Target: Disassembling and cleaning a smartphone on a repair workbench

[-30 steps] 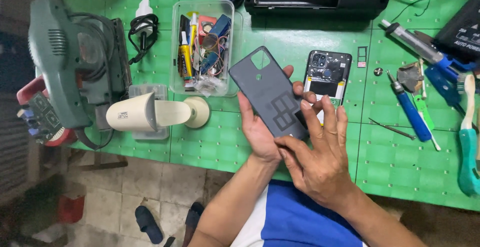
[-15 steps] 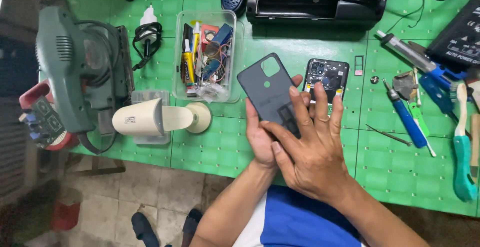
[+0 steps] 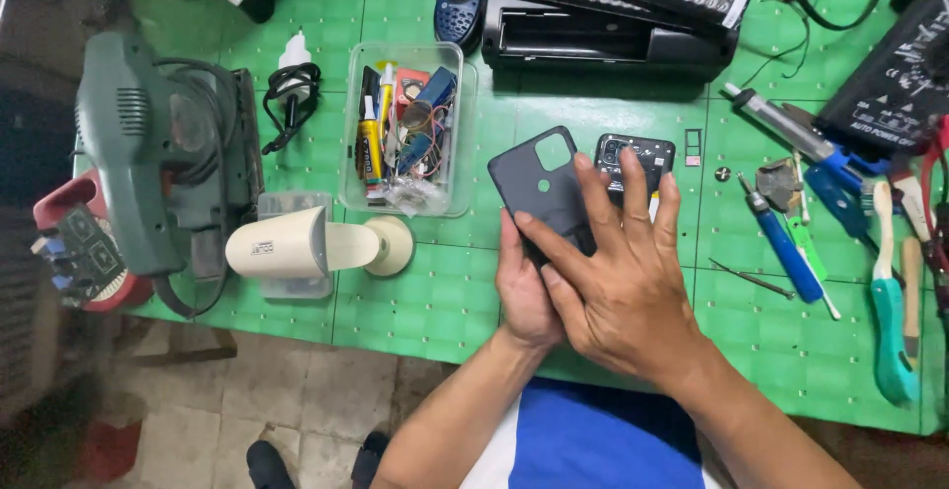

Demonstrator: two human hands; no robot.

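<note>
I am watching both hands working on the dark phone back cover (image 3: 542,190), which is sitting just above the green surface (image 3: 415,301), directly beyond the wrists. The left hand (image 3: 526,291) is cupping the cover from underneath, fingers closed around its lower end. The right hand (image 3: 618,271) is lying flat over it with fingers spread wide, fingertips pressing along the cover's right edge.

What is worrying me: the right fingertips are reaching past the cover and nearly touching the opened phone body (image 3: 636,158) lying just beyond them, so a slip could be shoving that exposed part across the surface. The small loose pieces (image 3: 723,174) right of the hands could be getting knocked away too. I judge the thin cover could be flexing or cracking if the pressing is uneven. The clear parts box (image 3: 407,133) is sitting left of the hands, close enough for an elbow swing to be catching it.
</note>
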